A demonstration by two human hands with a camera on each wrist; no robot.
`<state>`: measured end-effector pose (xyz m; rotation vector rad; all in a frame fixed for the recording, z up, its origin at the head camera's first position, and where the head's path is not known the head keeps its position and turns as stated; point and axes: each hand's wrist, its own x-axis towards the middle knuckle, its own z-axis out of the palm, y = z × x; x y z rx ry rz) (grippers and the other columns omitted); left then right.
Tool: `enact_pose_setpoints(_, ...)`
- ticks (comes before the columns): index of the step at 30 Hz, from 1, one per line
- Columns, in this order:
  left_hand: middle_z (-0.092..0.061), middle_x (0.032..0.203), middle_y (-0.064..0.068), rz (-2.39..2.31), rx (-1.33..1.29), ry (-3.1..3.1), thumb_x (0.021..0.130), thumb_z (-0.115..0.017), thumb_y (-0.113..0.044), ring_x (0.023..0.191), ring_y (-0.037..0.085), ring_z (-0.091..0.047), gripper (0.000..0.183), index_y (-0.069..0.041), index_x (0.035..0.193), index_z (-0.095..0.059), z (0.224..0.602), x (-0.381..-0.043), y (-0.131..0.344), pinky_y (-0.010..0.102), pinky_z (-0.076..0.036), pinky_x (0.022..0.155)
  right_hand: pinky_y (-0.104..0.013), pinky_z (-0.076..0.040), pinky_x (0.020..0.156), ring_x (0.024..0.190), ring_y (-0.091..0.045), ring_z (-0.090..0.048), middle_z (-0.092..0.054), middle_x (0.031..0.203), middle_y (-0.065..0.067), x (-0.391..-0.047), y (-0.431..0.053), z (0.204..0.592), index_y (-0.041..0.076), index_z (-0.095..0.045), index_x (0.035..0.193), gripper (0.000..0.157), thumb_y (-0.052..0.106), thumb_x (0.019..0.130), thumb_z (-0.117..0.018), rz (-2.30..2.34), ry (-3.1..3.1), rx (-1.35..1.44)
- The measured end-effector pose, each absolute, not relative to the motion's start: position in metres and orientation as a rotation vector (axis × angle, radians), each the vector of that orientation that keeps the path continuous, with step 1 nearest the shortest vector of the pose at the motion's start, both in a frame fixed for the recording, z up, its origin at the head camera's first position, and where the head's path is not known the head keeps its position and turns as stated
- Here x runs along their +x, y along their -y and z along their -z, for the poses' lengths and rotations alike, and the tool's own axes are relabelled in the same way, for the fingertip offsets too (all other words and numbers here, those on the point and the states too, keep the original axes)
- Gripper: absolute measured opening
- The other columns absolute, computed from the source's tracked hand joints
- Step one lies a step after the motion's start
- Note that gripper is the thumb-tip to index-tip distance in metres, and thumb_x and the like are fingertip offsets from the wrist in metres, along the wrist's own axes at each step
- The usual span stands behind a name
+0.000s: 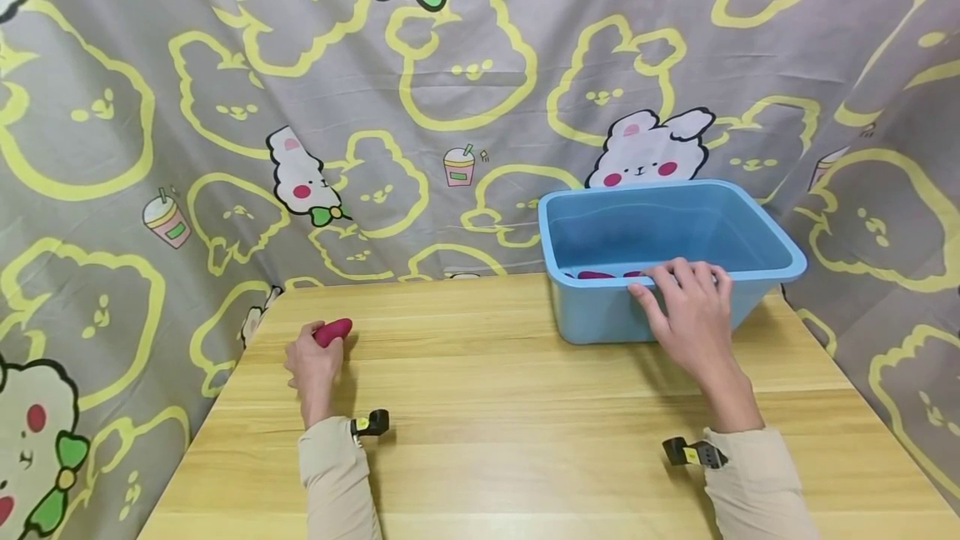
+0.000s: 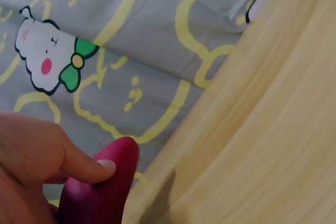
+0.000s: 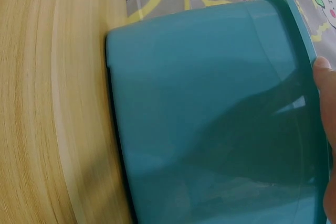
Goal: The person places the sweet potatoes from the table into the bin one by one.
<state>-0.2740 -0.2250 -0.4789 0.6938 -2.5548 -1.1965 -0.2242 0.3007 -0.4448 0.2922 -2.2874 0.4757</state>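
Observation:
On the left of the table, my left hand [image 1: 311, 367] holds a smooth magenta object [image 1: 333, 331], long and rounded with a tapered tip. The left wrist view shows the thumb pressed along its side; its lower end is cut off by the frame. A blue plastic tub [image 1: 600, 315] stands at the back right. Over its near rim curl the fingers of my right hand [image 1: 693, 311], with the thumb at the rim's outer side. Inside the tub, parts of magenta things [image 1: 595, 275] show just above the near rim; the rest of them is hidden by the tub wall.
Both hands are above a light wooden table [image 1: 480, 407]. A grey curtain [image 1: 510, 90] with yellow outlines and white rabbits hangs behind the table and along its sides. Each wrist wears a small black camera on a strap.

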Motion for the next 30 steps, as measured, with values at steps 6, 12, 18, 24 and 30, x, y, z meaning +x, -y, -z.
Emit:
enact_pose_setpoints(6,-0.037,0.139,0.037,1.287,0.624,2.414,0.097,-0.060,-0.014,0.126,0.052,-0.038,0.050,-0.001,0.144,-0.051,0.474,-0.276,0.221,0.062,-0.038,0.098,-0.067,-0.023,0.105,0.108,-0.043,-0.048,-0.062,0.108,-0.018,-0.225,-0.300,0.443,0.007,-0.070,0.110,0.029,0.033,0.096,-0.071,-0.476,2.293,0.293)
enact_pose_setpoints(12,-0.039,0.136,0.036,1.344,0.540,2.291,0.097,-0.064,-0.009,0.121,0.048,-0.044,0.047,0.000,0.142,-0.053,0.471,-0.279,0.220,0.054,-0.041,0.099,-0.066,-0.023,0.106,0.109,-0.043,-0.048,-0.062,0.109,-0.017,-0.225,-0.300,0.444,0.008,-0.070,0.110,0.029,0.033,0.096,-0.071,-0.483,2.300,0.290)
enact_pose_setpoints(18,-0.043,0.141,0.034,1.420,0.476,2.239,0.099,-0.064,-0.006,0.124,0.046,-0.047,0.047,-0.001,0.145,-0.052,0.464,-0.277,0.218,0.055,-0.042,0.103,-0.067,-0.023,0.106,0.109,-0.043,-0.048,-0.062,0.110,-0.018,-0.224,-0.300,0.445,0.008,-0.069,0.110,0.029,0.032,0.096,-0.071,-0.484,2.306,0.286)
enact_pose_setpoints(24,-0.044,0.148,0.030,1.516,0.445,2.191,0.103,-0.059,-0.005,0.129,0.043,-0.046,0.049,-0.003,0.150,-0.046,0.455,-0.273,0.216,0.054,-0.042,0.105,-0.067,-0.023,0.105,0.109,-0.043,-0.048,-0.062,0.110,-0.018,-0.224,-0.300,0.445,0.007,-0.070,0.110,0.030,0.033,0.096,-0.071,-0.479,2.305,0.289)
enact_pose_setpoints(30,-0.042,0.151,0.027,1.573,0.390,2.147,0.101,-0.057,-0.001,0.133,0.041,-0.044,0.054,-0.005,0.153,-0.042,0.448,-0.272,0.212,0.055,-0.041,0.107,-0.067,-0.023,0.106,0.108,-0.043,-0.047,-0.062,0.109,-0.018,-0.225,-0.301,0.445,0.006,-0.070,0.110,0.030,0.033,0.096,-0.071,-0.480,2.299,0.292)
